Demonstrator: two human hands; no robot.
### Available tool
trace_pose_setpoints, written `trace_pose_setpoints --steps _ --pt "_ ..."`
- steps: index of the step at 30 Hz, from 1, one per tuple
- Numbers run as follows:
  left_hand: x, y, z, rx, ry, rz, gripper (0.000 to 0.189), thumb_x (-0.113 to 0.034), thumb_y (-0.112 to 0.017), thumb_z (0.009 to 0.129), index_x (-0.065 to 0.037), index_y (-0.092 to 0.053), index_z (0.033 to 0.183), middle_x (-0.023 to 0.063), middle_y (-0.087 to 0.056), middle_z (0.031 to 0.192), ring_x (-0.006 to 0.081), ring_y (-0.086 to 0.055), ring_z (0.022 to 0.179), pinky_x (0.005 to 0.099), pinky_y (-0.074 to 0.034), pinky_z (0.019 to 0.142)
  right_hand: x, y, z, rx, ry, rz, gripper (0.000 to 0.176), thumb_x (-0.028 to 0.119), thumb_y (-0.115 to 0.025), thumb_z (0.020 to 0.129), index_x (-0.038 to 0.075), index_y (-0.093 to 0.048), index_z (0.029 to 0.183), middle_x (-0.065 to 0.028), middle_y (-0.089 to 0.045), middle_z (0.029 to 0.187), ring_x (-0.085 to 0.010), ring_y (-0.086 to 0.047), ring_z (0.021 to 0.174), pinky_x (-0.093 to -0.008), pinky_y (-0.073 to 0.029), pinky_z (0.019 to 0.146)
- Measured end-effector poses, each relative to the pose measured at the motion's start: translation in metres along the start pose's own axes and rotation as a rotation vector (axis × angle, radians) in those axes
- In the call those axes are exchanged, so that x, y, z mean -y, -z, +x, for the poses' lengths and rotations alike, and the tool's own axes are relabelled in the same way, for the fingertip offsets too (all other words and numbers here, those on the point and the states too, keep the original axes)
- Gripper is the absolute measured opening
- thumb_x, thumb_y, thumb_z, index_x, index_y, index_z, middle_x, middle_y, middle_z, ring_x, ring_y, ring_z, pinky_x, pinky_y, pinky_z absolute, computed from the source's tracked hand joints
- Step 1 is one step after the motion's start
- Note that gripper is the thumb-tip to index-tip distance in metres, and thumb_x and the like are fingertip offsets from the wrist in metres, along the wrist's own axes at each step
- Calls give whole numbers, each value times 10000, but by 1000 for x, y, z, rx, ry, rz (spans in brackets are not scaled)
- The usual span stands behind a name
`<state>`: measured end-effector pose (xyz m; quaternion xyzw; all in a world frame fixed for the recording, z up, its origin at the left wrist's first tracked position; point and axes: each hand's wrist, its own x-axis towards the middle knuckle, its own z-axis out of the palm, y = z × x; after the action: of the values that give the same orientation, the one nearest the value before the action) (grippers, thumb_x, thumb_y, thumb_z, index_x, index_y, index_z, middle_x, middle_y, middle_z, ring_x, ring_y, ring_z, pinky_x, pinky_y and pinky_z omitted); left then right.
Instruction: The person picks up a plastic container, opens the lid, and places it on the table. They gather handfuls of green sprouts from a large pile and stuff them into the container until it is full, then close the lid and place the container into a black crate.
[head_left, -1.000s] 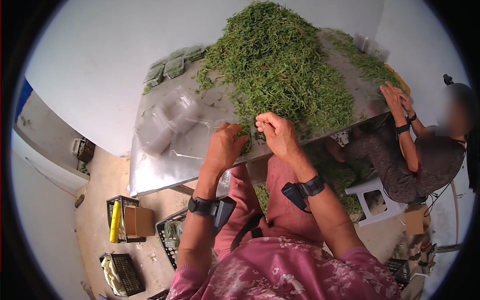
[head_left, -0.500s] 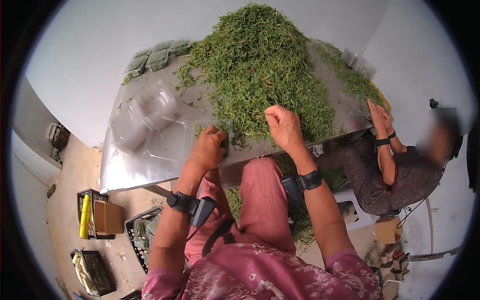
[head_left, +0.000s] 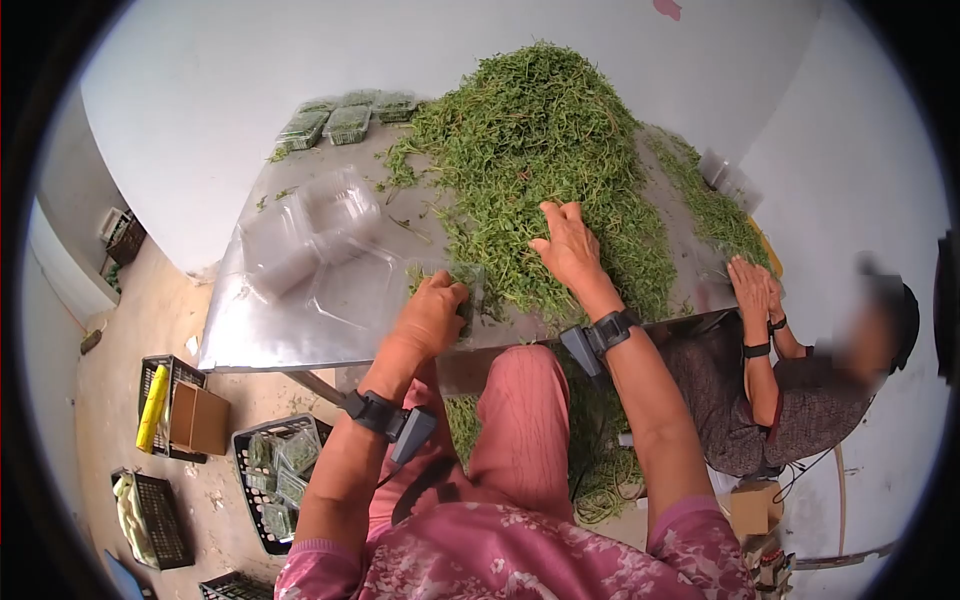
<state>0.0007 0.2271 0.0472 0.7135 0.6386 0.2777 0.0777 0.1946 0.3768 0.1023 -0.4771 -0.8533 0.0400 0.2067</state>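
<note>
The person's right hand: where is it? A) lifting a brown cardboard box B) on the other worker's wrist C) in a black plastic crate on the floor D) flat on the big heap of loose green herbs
D: the right hand lies palm down, fingers stretched out, on the big heap of loose green herbs atop the shiny metal table.

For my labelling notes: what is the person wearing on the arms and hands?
The left hand and right hand are bare. Each wrist has a black band with a black box-shaped unit. Pink floral sleeves cover the upper arms.
</note>
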Motion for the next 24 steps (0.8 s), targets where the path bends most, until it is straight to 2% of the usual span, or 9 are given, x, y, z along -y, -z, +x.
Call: trace_pose_setpoints --steps 3,6,9,10,13,14,17,19,24 --pt "1 -2 -1 -8 7 7 280 -72 -674 684 -41 -653 961 167 -578 981 363 -569 1003 398 -467 900 3 -3 4 -11 -8 -107 538 101 -688 847 67 -468 1337 -212 -472 1260 -403 -568 1074 -482 -493 864" --pt "3 -5 -1 -23 8 12 279 -77 -677 681 -46 -657 957 164 -579 979 360 -568 1004 395 -465 900 -10 -4 15 128 -39 -124 441 94 -677 858 28 -534 1270 -236 -574 1149 -395 -600 1057 -480 -510 819" --pt "4 -5 -1 -35 17 12 281 -80 -682 678 -49 -662 957 163 -580 978 356 -568 1006 393 -463 903 -25 -8 21 15 -47 70 270 80 -656 861 41 -631 1127 -236 -624 1019 -383 -636 952 -511 -520 778" --pt "3 -5 -1 -35 19 12 282 -81 -685 677 -50 -663 957 163 -580 977 355 -568 1006 392 -463 904 -28 -8 20 -82 -49 149 269 69 -654 865 24 -647 1130 -234 -658 897 -364 -661 842 -493 -524 699" --pt "-4 2 -1 51 81 2 311 -32 -671 705 -56 -662 1015 158 -558 1098 357 -540 1080 400 -464 943 -22 21 19 -107 -112 238 308 56 -654 867 6 -630 1170 -206 -664 780 -326 -656 669 -474 -509 616" --pt "-5 2 -1 47 78 2 309 -33 -670 708 -56 -663 1016 158 -558 1099 357 -539 1082 401 -463 945 -14 36 20 -46 -253 275 306 129 -690 860 -1 -649 1134 -129 -616 719 -178 -581 635 -390 -456 574" --pt "-5 1 -2 36 80 -2 301 -38 -666 717 -55 -664 1018 160 -556 1102 356 -536 1089 400 -461 950 -33 31 26 -152 -141 254 321 163 -697 861 10 -654 1140 -106 -601 701 -178 -573 626 -402 -459 574" --pt "-5 2 -3 30 87 -10 292 -43 -664 725 -52 -663 1017 162 -555 1105 354 -534 1093 398 -461 949 -36 32 26 -166 -156 259 339 175 -710 848 22 -661 1146 -100 -626 721 -189 -584 620 -409 -472 575" --pt "1 -1 -5 -41 17 -45 260 -91 -683 708 -38 -663 961 175 -595 982 366 -580 995 408 -475 901 -39 31 28 -212 -184 372 375 155 -706 849 6 -639 1187 -98 -632 742 -170 -568 602 -420 -458 559"
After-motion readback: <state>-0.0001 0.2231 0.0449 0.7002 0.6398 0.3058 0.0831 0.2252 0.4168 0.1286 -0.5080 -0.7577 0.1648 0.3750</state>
